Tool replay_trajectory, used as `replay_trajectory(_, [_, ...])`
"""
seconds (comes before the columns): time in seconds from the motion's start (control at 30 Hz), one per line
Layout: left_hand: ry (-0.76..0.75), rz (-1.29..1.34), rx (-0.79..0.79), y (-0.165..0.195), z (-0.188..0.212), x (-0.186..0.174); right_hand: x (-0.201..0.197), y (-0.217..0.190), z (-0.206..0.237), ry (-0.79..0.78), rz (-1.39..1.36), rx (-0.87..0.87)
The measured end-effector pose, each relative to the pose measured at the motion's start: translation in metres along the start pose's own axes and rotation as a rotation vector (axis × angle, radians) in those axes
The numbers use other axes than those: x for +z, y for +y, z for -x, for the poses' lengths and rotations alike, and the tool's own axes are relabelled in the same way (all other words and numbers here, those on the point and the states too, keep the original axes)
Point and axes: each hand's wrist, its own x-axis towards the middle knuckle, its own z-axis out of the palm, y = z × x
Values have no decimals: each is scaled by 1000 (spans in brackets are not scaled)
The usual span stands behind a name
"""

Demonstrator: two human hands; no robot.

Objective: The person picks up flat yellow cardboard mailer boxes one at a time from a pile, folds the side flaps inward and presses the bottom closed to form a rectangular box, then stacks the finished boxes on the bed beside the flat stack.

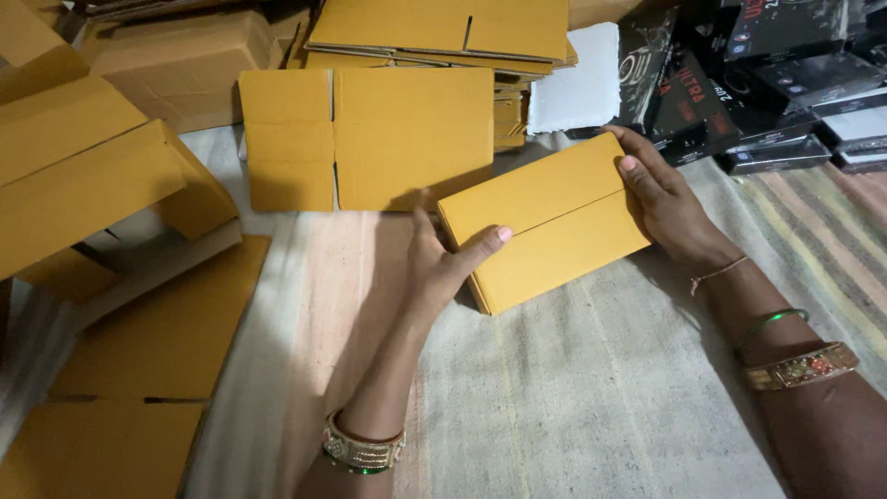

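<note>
Hands grip a small closed cardboard box [543,222] from both ends, holding it tilted just above a striped woven mat [591,397]. The left hand [442,263] clasps the box's near-left corner, thumb lying across the top face while the fingers curl underneath and are hidden by the box. The right hand [663,201] holds the far-right end, thumb pressed on the top near the seam, its other fingers wrapped round the edge and mostly out of sight. Whether the box's underside touches the mat cannot be told, since its shadow and the left palm cover that gap. Beyond it lies a flattened carton blank [370,139], with a stack of more flat blanks [434,32] behind, cut off by the top edge. Folded cartons [83,176] crowd the left side, partly out of frame, and another flat sheet [157,323] rests lower left. Dark printed product boxes [767,83] pile up at the upper right, their far ends cropped. Both forearms wear bangles [362,453] and run off the bottom edge.
</note>
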Motion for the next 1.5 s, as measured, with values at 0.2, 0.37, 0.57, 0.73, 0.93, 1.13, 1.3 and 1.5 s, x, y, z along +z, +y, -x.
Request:
replay_trajectory(0.2, [-184, 324, 67, 7, 9, 3, 2, -7, 4, 54, 138, 32])
replay_trajectory(0.37, [-194, 359, 84, 10, 13, 4, 21, -37, 23, 190, 961, -291])
replay_trajectory(0.57, [-152, 371, -15, 0, 11, 0, 102, -41, 32, -43, 1243, -538])
replay_trajectory(0.73, [-135, 298, -53, 0, 18, -10, 115, -34, 35, -210, 1266, -471])
replay_trajectory(0.93, [-104, 274, -92, 8, 26, -9, 50, -22, 11, -22, 1216, -245])
replay_trajectory(1.13, [-107, 257, -131, 18, 30, -10, 34, -22, 16, 202, 1308, -318])
replay_trajectory(1.3, [-64, 196, -208, 18, 32, -12, 94, -40, 35, -68, 1275, -375])
replay_trajectory(1.5, [-87, 267, -171, 18, 34, -16, 123, -46, 56, -235, 1220, -539])
